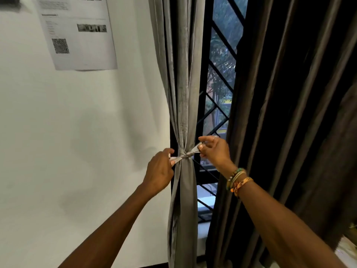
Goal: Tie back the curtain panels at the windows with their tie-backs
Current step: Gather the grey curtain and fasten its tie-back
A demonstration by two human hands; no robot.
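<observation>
Forearms [280, 219] converge on the tie-back [186, 154], its long axis near level across the gathered curtain panel [182, 93]: left hand [160, 169] pinches the left end, right hand [214, 151] the right, knot between.

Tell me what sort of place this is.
Probably a room in a home or lodging: a grey curtain panel and dark curtain at a black-grilled window, and a printed notice on the white wall.
</observation>
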